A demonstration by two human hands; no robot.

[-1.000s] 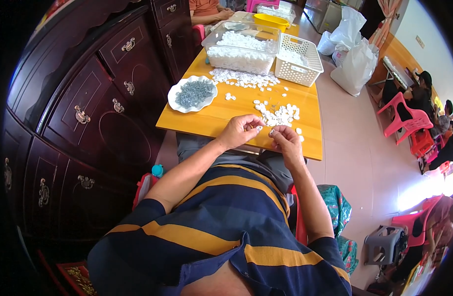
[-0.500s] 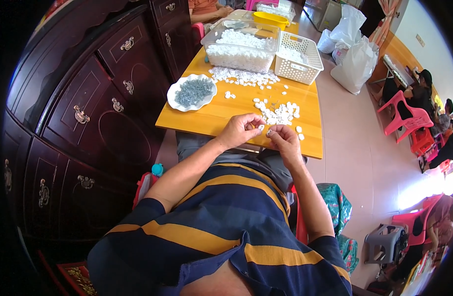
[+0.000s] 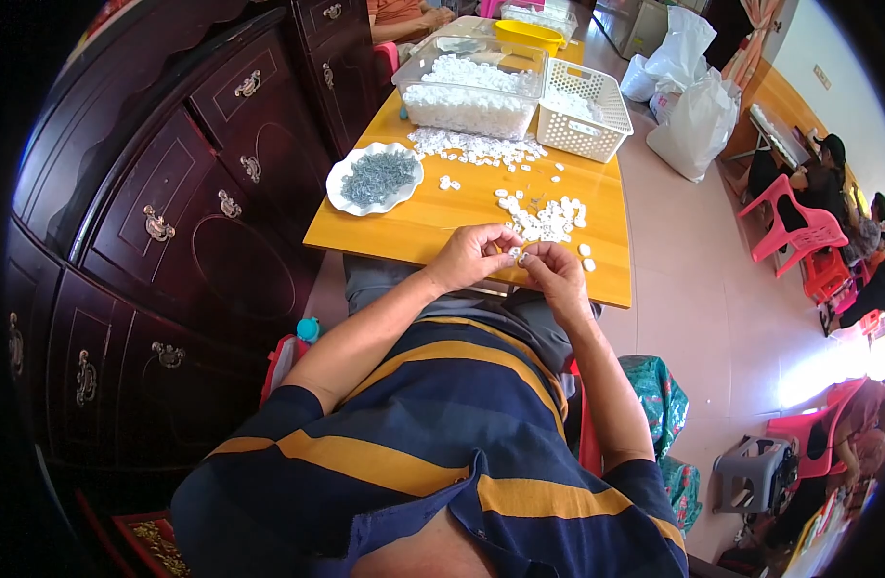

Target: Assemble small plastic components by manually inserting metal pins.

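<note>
Over the near edge of the table, my left hand [image 3: 473, 258] pinches a small white plastic piece [image 3: 515, 251] between thumb and fingertips. Almost touching it, my right hand [image 3: 558, 274] is closed in a pinch on another small pale piece [image 3: 524, 257], partly covered by the fingers. Just beyond my fingers lies a loose pile of white plastic pieces [image 3: 555, 220], with a few thin metal pins among them. Two oval white pieces [image 3: 586, 258] rest beside my right hand. A scalloped white plate [image 3: 335, 193] at the left holds a heap of thin grey pins [image 3: 377, 179].
Toward the back stand a clear plastic bin [image 3: 473, 118] full of white pieces and a perforated white basket [image 3: 597, 141]. More pieces [image 3: 471, 148] are spread before the bin. Farther back sits a yellow basin [image 3: 529, 37]. A dark wooden cabinet [image 3: 197, 212] lines the left side.
My two hands have drawn slightly closer, bringing the two small pieces nearly together. The pile, plate and bins stay where they were.
</note>
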